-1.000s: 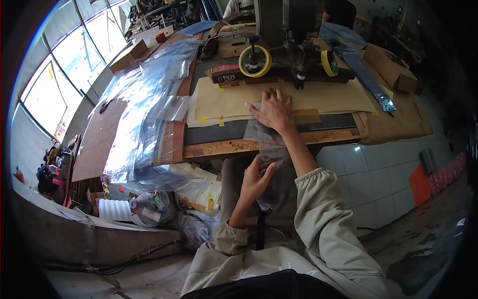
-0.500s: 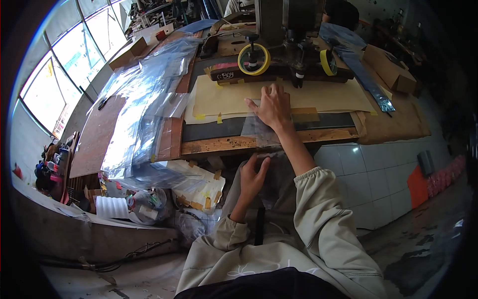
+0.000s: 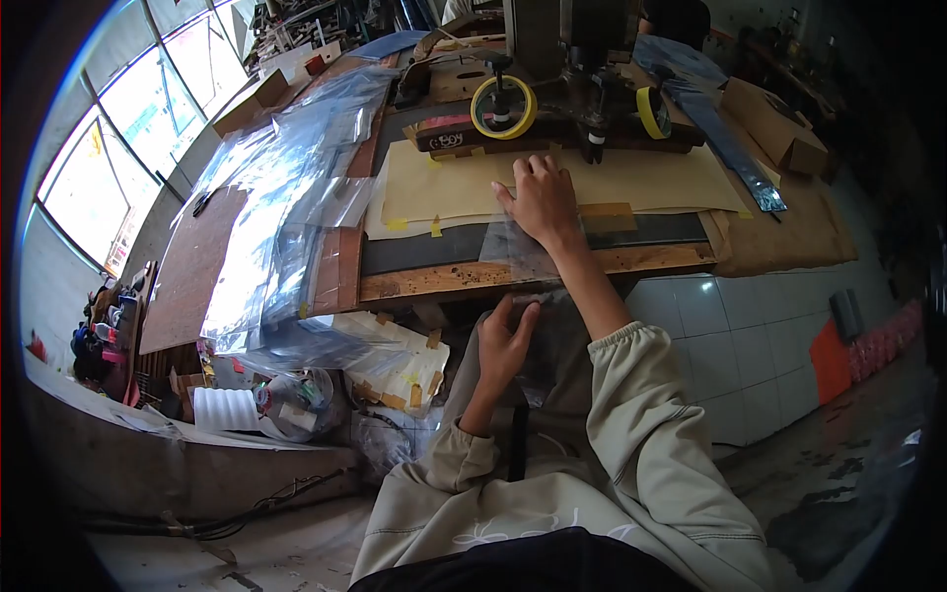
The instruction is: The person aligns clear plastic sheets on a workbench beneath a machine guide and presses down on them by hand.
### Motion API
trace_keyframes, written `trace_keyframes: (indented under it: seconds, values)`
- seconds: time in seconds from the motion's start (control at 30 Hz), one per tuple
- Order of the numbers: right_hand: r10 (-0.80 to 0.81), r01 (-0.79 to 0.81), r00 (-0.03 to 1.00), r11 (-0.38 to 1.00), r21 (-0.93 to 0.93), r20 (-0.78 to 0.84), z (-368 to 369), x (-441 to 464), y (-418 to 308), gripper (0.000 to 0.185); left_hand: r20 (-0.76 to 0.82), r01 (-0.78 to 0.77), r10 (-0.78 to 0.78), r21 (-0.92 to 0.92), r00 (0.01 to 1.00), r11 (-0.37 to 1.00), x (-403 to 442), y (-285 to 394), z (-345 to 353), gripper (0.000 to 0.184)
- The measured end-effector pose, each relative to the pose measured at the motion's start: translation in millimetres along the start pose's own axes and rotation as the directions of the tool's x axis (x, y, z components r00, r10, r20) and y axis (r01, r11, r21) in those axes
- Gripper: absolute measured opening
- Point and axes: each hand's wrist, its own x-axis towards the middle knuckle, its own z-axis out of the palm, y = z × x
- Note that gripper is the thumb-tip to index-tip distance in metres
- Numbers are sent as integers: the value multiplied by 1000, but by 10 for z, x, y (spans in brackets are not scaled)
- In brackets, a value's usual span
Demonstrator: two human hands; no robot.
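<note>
My right hand (image 3: 541,202) lies, fingers spread a little, on a cream sheet (image 3: 444,185) and over the top of a clear plastic film (image 3: 508,249). The film hangs over the wooden front edge of the table. Below that edge, my left hand (image 3: 505,340) has its thumb and fingers around the film's lower part; the fingertips' contact is hard to make out. Behind the sheet stands a machine with a dark bar (image 3: 552,135) and two yellow tape rolls (image 3: 503,108).
Clear plastic sheets (image 3: 286,187) cover the table's left side. At right are a cardboard box (image 3: 774,123), a blue plastic strip (image 3: 735,163) and brown paper (image 3: 799,232). A person (image 3: 676,20) is partly visible behind. Taped paper (image 3: 400,365) lies below the table at left.
The lower part of the film and my left hand have moved slightly up toward the table edge. My right hand has shifted slightly upward on the sheet.
</note>
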Motion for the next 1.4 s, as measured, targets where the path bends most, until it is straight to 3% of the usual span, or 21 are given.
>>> trace_keyframes:
  seconds: [0.4,0.47,0.57,0.7,0.8,0.9,1.4]
  values:
    - [-18,21,997,999,32,-81,9,-31,16,29,8,-1,2,-24,1000,1000,-4,154,-8,23]
    - [-2,3,1000,1000,25,-30,-4,-27,12,31,-7,-28,28,-35,1000,999,2,168,5,24]
    - [11,-11,1000,1000,27,2,-16,-30,8,32,33,67,-66,-43,997,997,-10,153,-21,24]
    - [12,-12,1000,1000,26,8,-16,-29,13,32,0,24,-24,-46,1000,999,-8,147,3,25]
    - [-20,25,995,999,42,-98,11,-33,18,28,8,48,-48,-31,999,998,-12,76,-9,27]
    - [20,-20,1000,999,34,5,-6,-28,15,31,5,50,-50,-31,999,998,-8,81,-6,28]
    - [15,-16,1000,999,47,8,-8,-25,19,31,-3,45,-45,-29,999,999,-1,64,-1,27]
